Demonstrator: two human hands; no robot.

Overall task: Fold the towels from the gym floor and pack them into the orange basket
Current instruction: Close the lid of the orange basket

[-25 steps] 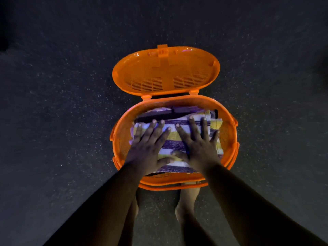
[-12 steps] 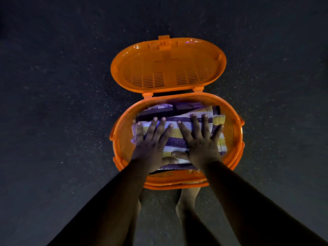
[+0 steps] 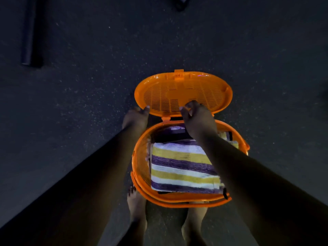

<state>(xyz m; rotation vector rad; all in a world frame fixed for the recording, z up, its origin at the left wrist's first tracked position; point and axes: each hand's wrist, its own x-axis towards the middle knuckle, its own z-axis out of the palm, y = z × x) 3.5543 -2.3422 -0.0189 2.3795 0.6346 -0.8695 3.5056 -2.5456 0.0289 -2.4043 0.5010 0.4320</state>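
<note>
Orange basket (image 3: 140, 167) sits on the dark speckled gym floor (image 3: 71, 121), just beyond the person's bare feet (image 3: 136, 206), hinged lid (image 3: 182, 93) swung back to the far side and lying open. Striped towel (image 3: 181, 167) (yellow, purple, white bands) lies folded flat on top of the stack inside, filling most of the opening; darker folded cloth shows under it at the far edge. Both hands are up at the lid's near rim, either side of the hinge. Left hand (image 3: 135, 118) has its thumb hooked on the lid's left edge, other fingers behind the rim, so it looks like a grip on the lid. Right hand (image 3: 197, 116) is curled with fingertips pinching the lid's near edge right of centre. A hand on each side makes sense: it keeps the wide lid level as it pivots (my guess is closing comes next). Packing looks essentially done, with no loose towels in view on the floor. Risk: towel stack sits high, lid latch may not seat. Dark bar-like object (image 3: 28, 32) lies far left, well apart.
</note>
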